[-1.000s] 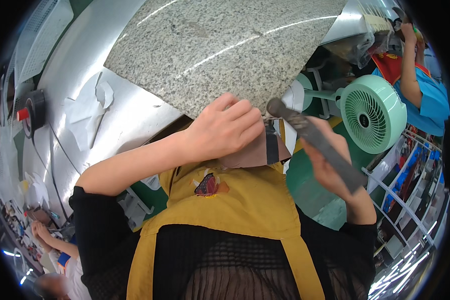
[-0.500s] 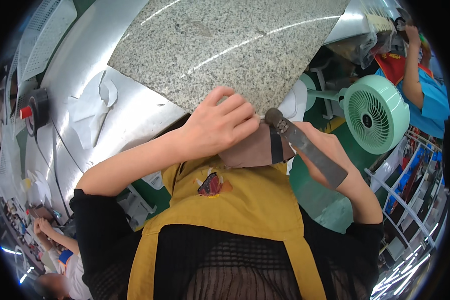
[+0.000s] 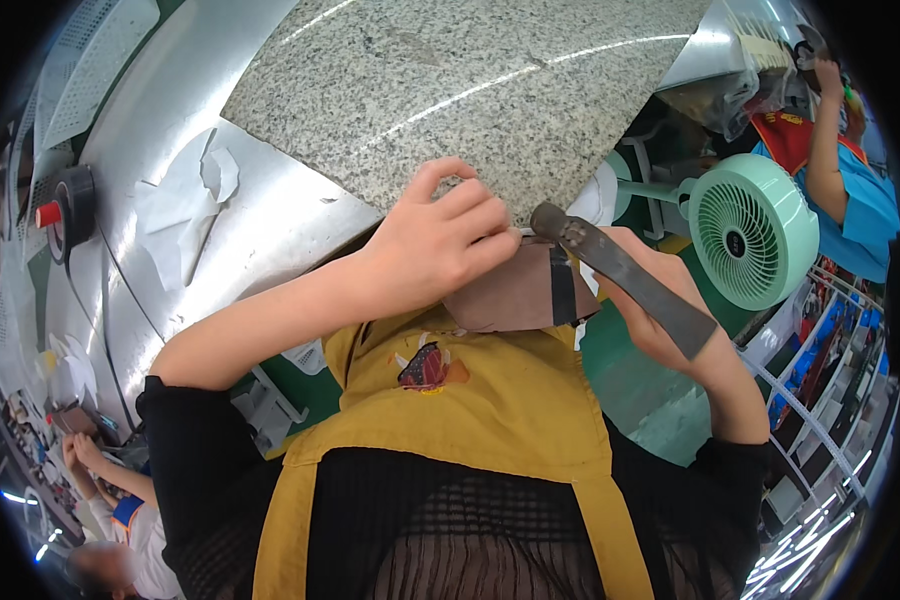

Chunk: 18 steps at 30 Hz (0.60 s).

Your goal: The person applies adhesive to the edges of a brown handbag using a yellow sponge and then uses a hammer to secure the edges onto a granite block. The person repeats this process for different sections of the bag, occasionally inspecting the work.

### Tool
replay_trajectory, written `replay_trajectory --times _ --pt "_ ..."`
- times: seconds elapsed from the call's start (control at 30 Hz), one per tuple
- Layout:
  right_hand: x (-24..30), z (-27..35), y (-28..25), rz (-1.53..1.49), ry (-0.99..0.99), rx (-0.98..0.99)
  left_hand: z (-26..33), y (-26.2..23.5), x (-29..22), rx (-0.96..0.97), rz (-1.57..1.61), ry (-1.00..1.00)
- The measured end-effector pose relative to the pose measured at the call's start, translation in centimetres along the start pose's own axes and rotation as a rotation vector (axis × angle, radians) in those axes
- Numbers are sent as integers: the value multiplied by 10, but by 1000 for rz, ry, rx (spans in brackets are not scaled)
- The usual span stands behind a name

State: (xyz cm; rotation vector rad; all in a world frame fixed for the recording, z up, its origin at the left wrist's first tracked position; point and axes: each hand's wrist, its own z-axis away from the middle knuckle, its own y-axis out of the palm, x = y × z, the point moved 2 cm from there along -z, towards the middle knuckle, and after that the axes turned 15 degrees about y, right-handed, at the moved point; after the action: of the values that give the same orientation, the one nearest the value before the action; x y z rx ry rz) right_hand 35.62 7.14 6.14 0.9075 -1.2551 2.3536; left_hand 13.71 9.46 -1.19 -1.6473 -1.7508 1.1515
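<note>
By slab [image 3: 450, 100]: left fingers [image 3: 478, 222] on brown piece [image 3: 505, 292], right fingers [image 3: 625, 312] round hammer [image 3: 642, 280].

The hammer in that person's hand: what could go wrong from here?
Two things, perhaps. The hammer, held in the right hand, has its rounded end close to the fingertips of the left hand, so a stray blow might catch a finger. And the brown piece shows on the near side of the stone slab's edge, in front of the apron, so if it is struck where nothing backs it, it might bend or slip.
</note>
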Motion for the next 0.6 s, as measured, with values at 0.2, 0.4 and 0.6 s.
replay_trajectory --times 0.2,0.4,0.6 --pt "6 1 7 83 64 88 4 3 -1 -12 -76 58" --pt "14 3 3 -1 22 -33 8 4 -4 -34 -90 21" --pt "14 -2 11 69 86 95 11 -6 1 -32 100 -122"
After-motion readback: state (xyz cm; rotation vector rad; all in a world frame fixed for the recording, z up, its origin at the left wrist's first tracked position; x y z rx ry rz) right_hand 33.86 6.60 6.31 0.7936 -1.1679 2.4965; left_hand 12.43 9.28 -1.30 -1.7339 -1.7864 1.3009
